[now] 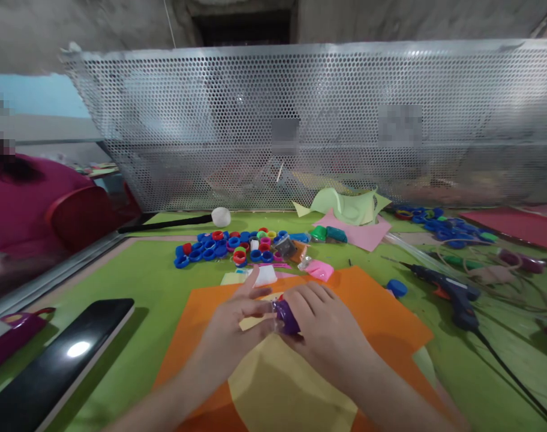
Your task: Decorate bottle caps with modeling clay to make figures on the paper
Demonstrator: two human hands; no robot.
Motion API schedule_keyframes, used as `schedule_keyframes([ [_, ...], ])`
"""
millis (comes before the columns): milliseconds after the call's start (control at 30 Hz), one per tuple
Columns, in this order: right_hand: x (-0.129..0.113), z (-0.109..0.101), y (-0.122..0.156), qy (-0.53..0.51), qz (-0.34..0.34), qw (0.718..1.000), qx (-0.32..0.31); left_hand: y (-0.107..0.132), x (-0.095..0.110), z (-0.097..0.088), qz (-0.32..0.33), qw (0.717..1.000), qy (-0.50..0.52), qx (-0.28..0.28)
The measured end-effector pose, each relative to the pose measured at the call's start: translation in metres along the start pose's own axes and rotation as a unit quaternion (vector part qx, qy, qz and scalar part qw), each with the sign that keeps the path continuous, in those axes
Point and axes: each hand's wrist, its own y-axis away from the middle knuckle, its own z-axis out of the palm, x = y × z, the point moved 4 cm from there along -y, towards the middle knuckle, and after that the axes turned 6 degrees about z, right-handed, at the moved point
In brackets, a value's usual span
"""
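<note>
Low in the middle of the head view, both hands are on a small purple packet (pixel 286 318) in clear wrapping, perhaps modelling clay. My left hand (pixel 231 324) pinches the clear end of the wrapping between thumb and fingers. Curled over the purple part is my right hand (pixel 321 315), its palm side hidden. Beneath them lie an orange paper sheet (pixel 372 300) and a rounded pale yellow paper piece (pixel 291 384). Just beyond the hands are a pink packet (pixel 319 269) and a small white piece (pixel 265 275).
Several coloured bottle caps (pixel 206 249) are clustered behind the hands. A glue gun (pixel 453 291) with its cord lies right, near a blue cap (pixel 396 288). A phone (pixel 66 354) rests left. A perforated metal panel (pixel 255 90) stands behind; a person in pink (pixel 26 198) sits left.
</note>
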Motion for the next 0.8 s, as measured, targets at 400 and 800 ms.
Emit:
schedule_keyframes([
  [400, -0.0022, 0.0038, 0.0021, -0.025, 0.009, 0.999, -0.025, 0.0006, 0.0013, 0.0028, 0.031, 0.999, 0.038, 0.016],
  [800, -0.004, 0.0032, 0.0043, -0.065, 0.083, 0.994, -0.027, 0.0072, -0.0058, 0.0017, 0.046, 0.99, 0.081, 0.11],
])
